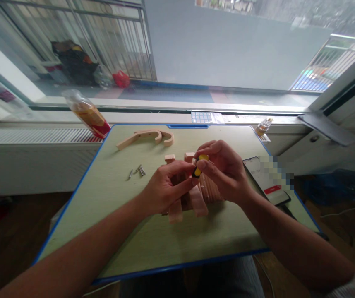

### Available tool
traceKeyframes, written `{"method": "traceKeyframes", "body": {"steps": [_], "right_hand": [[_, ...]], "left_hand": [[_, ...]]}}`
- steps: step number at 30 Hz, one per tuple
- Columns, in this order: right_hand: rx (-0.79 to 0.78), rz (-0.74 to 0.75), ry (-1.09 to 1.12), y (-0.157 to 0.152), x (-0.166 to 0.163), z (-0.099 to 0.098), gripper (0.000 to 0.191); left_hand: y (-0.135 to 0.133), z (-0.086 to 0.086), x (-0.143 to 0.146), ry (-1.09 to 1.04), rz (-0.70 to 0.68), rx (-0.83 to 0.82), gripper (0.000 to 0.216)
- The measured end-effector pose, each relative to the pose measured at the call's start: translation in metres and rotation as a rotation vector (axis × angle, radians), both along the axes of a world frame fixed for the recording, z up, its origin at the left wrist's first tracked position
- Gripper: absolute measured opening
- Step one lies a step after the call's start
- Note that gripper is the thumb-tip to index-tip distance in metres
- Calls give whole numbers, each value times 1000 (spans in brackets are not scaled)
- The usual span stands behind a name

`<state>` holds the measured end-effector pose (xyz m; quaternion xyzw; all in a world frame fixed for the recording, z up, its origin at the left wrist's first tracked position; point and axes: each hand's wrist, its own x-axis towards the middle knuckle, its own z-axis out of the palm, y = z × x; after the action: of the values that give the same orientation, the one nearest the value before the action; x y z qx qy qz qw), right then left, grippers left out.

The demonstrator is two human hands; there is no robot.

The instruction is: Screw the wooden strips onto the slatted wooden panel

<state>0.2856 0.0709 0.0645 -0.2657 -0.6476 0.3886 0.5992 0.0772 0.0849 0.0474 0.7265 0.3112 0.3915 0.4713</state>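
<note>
Above the wooden piece, the fingers of my left hand [168,182] and my right hand [222,167] meet, both closed on a small yellow-and-black object [202,157]. It looks like a stubby screwdriver, but fingers cover much of it and no shaft shows. Below lies a slatted wooden piece [213,190] with two pale wooden bars [198,203] across it; my hands partly hide it. Several metal screws [140,170] lie loose on the table to the left. Farther back rest two curved wooden hooks [148,135], side by side.
The pale table [112,236] has a blue edge. A phone [266,180] lies at its right side. Beyond the far left corner stands a large bottle [89,116], and a small bottle [263,127] is at the far right. Behind are a radiator [41,135] and a window.
</note>
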Motion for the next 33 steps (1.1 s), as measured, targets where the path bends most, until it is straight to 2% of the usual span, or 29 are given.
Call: {"method": "traceKeyframes", "body": {"steps": [8, 18, 23, 27, 33], "right_hand": [[14, -31, 17, -2, -3, 1, 26], [12, -58, 64, -3, -6, 3, 33], [-27, -52, -17, -5, 1, 10, 26], [43, -34, -61, -3, 9, 17, 18], [46, -48, -97, -1, 10, 14, 18]], "left_hand": [[0, -5, 2, -74, 32, -91, 38], [1, -1, 3, -89, 0, -68, 28], [1, -1, 1, -74, -4, -62, 28], [3, -1, 0, -54, -5, -47, 27], [3, -2, 0, -36, 8, -26, 29]]}}
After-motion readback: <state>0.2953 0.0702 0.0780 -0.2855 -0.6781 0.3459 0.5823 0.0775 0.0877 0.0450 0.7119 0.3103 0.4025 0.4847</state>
